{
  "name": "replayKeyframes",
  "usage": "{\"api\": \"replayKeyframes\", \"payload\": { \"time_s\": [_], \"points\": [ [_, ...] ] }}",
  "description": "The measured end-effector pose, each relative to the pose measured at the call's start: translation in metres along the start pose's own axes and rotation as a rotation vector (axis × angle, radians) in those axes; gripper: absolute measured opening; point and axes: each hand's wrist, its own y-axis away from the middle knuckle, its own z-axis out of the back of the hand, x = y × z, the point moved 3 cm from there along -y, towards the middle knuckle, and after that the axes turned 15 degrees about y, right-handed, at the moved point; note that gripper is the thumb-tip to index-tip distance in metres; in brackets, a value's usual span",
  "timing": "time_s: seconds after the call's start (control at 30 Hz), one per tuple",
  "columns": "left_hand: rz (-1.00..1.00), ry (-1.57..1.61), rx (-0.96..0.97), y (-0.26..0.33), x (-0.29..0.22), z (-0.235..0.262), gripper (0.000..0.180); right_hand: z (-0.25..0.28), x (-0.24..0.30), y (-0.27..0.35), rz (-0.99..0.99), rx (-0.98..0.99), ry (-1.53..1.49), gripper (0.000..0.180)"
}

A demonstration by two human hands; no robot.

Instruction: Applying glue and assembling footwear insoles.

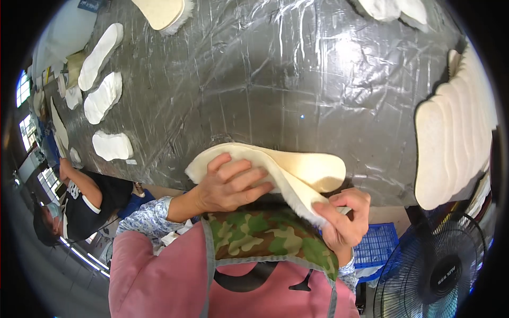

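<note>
Pressing down flat with spread fingers, the left hand (230,185) lies on top of a cream fleece-lined insole (275,172) at the near edge of the counter (275,79). The right hand (344,217) has its thumb and fingers pinched together on the insole's lower right edge, where the fuzzy lining curls downward off the counter. The insole lies partly folded, its smooth cream side showing toward the right. A camouflage apron bib (265,238) over a pink garment sits just below both hands. The counter is wrapped in wrinkled, shiny plastic film. To the right, a fanned stack of cream insoles (456,138) rests on it; to the left, several white insoles (103,95) lie apart. Below the counter are a blue crate (376,246), a dark fan (435,270), and another person (79,204) seated at left.
</note>
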Motion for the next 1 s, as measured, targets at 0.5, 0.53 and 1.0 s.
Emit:
{"api": "replayKeyframes", "payload": {
  "time_s": [0.5, 0.53, 1.0],
  "points": [
    [0.096, 0.231, 0.006, -0.016, 0.011, 0.009, 0.03, -0.009, -0.025, -0.006, -0.249, 0.016, -0.051, 0.031],
    [0.085, 0.19, -0.107, -0.027, 0.01, 0.01, 0.022, -0.008, -0.025, -0.007, -0.261, 0.021, -0.046, 0.031],
    [-0.056, 0.092, -0.047, -0.048, 0.008, -0.007, 0.023, -0.009, -0.028, -0.013, -0.336, 0.103, 0.07, 0.032]
  ]
}}
